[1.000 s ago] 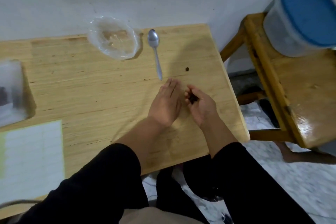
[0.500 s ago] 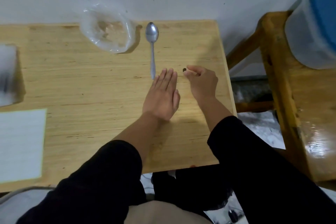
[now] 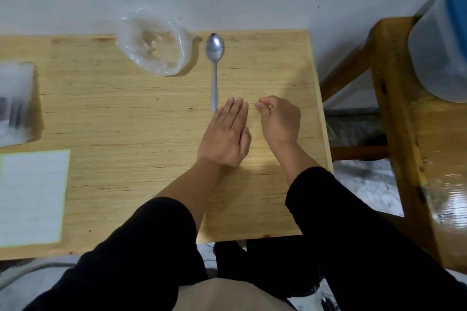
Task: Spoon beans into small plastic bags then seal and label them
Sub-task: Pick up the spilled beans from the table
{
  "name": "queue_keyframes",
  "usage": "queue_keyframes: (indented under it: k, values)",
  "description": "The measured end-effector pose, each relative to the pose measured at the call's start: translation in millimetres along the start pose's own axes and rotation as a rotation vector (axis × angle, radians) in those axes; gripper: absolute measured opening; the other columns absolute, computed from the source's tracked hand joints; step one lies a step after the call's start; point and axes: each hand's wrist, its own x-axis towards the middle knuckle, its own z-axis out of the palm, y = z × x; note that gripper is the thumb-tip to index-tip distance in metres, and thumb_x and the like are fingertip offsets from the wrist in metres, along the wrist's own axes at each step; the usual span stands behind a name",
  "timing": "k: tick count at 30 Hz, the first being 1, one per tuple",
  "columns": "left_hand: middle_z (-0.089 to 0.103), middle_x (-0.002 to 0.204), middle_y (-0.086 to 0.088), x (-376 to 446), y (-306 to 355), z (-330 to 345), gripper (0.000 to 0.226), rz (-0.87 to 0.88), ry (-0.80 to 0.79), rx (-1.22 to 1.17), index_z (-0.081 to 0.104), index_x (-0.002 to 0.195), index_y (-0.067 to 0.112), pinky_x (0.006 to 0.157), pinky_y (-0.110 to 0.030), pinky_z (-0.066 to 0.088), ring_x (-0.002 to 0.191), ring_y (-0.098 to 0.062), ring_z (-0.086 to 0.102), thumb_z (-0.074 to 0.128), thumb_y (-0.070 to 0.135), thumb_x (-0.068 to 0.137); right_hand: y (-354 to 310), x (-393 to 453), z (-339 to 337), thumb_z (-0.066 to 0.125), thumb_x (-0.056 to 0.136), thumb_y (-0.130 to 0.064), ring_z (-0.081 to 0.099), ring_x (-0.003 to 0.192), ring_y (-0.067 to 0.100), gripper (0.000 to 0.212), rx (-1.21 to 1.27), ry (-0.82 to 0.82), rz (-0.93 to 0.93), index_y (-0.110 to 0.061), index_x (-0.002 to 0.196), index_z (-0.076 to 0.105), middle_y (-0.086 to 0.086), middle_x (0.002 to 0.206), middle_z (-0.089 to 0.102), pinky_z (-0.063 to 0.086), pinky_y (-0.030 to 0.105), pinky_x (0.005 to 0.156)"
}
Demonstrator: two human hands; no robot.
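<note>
Left hand (image 3: 225,137) flat, fingers straight, on tabletop (image 3: 126,121) beside spoon (image 3: 214,65) handle. Right hand (image 3: 279,118) just right of it, fingers pinched, perhaps on a stray bean. Clear bag (image 3: 154,43) left of spoon bowl. Risk: bean slipping, rolling off the edge.

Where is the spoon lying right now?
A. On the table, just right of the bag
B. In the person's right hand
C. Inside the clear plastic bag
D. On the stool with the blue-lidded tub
A: the spoon lies flat on the table, beside the plastic bag, held by neither hand.
</note>
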Motion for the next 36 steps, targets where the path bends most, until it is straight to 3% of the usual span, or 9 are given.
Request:
queue_keyframes:
  k: [7,14,18,25,29,33,36]
  values:
    - [0.028,0.152,-0.013,-1.6,-1.8,1.6,0.058,0.001,-0.010,-0.006,0.030,0.144,0.003,0.117,-0.036,0.009,0.144,-0.025,0.016,0.024,0.031,0.094,5.6,-12.3,7.7,0.043,0.097,-0.029,0.060,0.082,0.013,0.029,-0.066,0.114,-0.001,-0.014,0.098,0.067,0.001,0.092,0.069,0.037,0.019,0.071]
    - [0.019,0.155,-0.012,-2.1,-1.6,1.8,0.056,0.003,-0.030,0.061,0.021,0.147,0.004,0.118,-0.034,0.001,0.145,-0.022,0.008,0.025,0.028,0.096,5.2,-42.9,1.8,0.049,0.095,-0.029,0.063,0.084,0.014,0.027,0.036,0.240,0.165,-0.012,0.102,0.069,0.002,0.093,0.071,0.036,0.016,0.073]
    - [0.009,0.157,-0.013,-3.7,-1.5,0.7,0.056,0.044,-0.101,0.113,0.012,0.148,0.003,0.118,-0.035,-0.004,0.145,-0.024,0.000,0.024,0.026,0.098,4.8,-81.6,-0.8,0.052,0.094,-0.026,0.056,0.081,0.009,0.026,0.163,0.301,0.286,-0.010,0.104,0.070,0.004,0.096,0.071,0.028,0.011,0.067]
    - [0.001,0.157,-0.013,-33.2,14.8,-3.4,0.058,0.297,-0.310,0.134,0.004,0.148,0.003,0.117,-0.037,-0.003,0.145,-0.026,-0.006,0.026,0.027,0.099,9.5,-157.7,0.6,0.055,0.092,-0.025,0.062,0.083,0.015,0.023,0.321,0.511,0.520,-0.010,0.098,0.071,0.005,0.093,0.072,0.046,0.027,0.078]
    - [0.009,0.156,-0.015,-62.8,47.2,11.4,0.060,0.449,-0.403,0.150,0.009,0.148,0.002,0.116,-0.041,0.002,0.145,-0.028,0.003,0.018,0.032,0.096,26.6,-200.8,-1.1,0.054,0.093,-0.026,0.062,0.085,0.019,0.024,0.320,0.576,0.631,-0.009,0.100,0.069,0.008,0.094,0.070,0.045,0.028,0.074]
    - [0.040,0.143,-0.022,-86.6,75.5,24.7,0.063,0.574,-0.398,0.094,0.037,0.138,-0.003,0.108,-0.052,0.028,0.135,-0.037,0.035,0.022,0.031,0.088,53.9,-243.8,-3.5,0.051,0.094,-0.024,0.059,0.087,0.025,0.022,0.319,0.644,0.687,-0.008,0.096,0.065,0.012,0.094,0.065,0.043,0.032,0.074]
    - [0.031,0.149,-0.020,-92.2,86.4,28.4,0.063,0.608,-0.385,0.107,0.028,0.143,-0.001,0.112,-0.050,0.018,0.139,-0.035,0.025,0.020,0.030,0.089,69.8,-269.7,-6.7,0.049,0.095,-0.021,0.050,0.083,0.021,0.022,0.220,0.655,0.715,-0.005,0.094,0.063,0.013,0.099,0.057,0.027,0.019,0.067]
